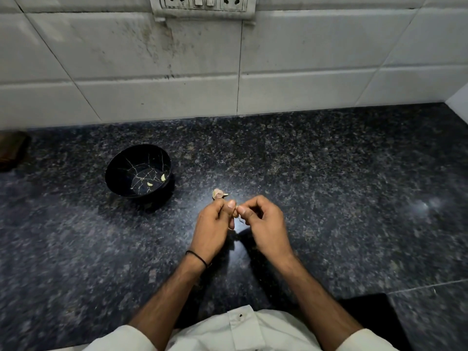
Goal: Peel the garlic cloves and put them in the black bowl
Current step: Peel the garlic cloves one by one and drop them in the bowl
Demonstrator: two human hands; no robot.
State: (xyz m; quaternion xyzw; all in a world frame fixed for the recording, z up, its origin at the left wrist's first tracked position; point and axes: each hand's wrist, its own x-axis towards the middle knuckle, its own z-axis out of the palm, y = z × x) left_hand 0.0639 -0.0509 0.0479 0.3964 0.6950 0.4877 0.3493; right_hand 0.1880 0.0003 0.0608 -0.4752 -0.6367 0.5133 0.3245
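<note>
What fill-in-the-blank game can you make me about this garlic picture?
1. The bowl holds ___ peeled cloves.
2. The left hand and the right hand pinch one ___ between them.
3. An unpeeled clove lies on the ___ just beyond the hands.

Missing words: two; clove; counter.

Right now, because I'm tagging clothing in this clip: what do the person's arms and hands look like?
Both the left hand and the right hand are bare, without gloves. A thin black band circles the left wrist. The forearms are uncovered; the off-white left sleeve and right sleeve end near the elbows.
</note>
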